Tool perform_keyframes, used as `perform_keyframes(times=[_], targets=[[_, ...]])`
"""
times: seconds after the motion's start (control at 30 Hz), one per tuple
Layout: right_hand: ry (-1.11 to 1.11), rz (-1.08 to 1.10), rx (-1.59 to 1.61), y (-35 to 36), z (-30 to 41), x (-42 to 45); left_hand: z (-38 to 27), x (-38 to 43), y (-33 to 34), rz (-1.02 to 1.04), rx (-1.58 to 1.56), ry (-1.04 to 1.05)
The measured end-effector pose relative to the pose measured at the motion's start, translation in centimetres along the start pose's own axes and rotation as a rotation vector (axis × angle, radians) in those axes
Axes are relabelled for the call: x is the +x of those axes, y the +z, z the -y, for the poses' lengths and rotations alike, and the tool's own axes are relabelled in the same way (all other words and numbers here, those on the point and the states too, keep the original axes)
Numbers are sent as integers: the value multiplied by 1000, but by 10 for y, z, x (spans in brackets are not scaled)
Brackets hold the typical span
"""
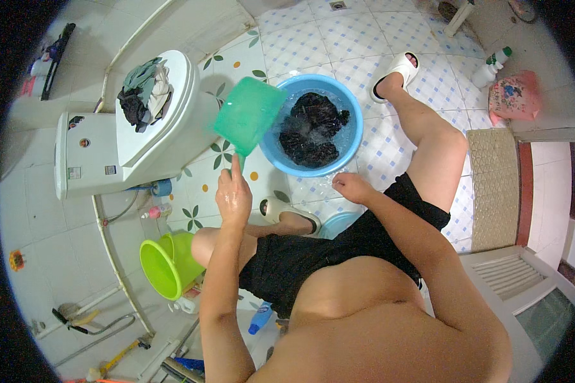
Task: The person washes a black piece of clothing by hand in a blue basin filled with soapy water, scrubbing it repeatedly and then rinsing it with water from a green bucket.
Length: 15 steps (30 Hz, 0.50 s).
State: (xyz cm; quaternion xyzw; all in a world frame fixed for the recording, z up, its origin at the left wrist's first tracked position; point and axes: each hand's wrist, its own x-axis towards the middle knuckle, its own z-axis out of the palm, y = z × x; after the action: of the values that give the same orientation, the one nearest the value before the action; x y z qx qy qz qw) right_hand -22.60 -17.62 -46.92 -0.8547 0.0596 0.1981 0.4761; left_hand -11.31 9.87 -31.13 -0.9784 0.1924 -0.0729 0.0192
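My left hand point(234, 195), wet on its back, grips the handle of a green plastic water scoop point(251, 115). The scoop is slightly blurred and its broad side faces up beside the basin's left rim, overlapping it in the view. A round blue plastic basin point(358, 136) stands on the tiled floor between my feet. Dark, wet cloth point(314, 129) lies bunched in the water there, under some froth. Just outside the basin's near rim is my right hand point(352, 187), fingers curled in, with nothing visible in it.
Crumpled clothes point(146, 91) lie on the closed lid of a white toilet point(184, 103) at left. A lime-green bucket point(160, 268) leans on its side near my left leg. Bottles point(491, 67) and a pink bag point(515, 98) stand at right, above a beige mat point(493, 189).
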Motion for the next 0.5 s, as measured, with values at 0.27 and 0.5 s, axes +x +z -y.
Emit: perform_keyframes(times=[0.27,0.5], targets=[[-6,-16,-65,3,1,0,0,3,32,28,-61,-46],[3,40,-115,-13,-12,3,84,-19,-43,-438,-462,-294]])
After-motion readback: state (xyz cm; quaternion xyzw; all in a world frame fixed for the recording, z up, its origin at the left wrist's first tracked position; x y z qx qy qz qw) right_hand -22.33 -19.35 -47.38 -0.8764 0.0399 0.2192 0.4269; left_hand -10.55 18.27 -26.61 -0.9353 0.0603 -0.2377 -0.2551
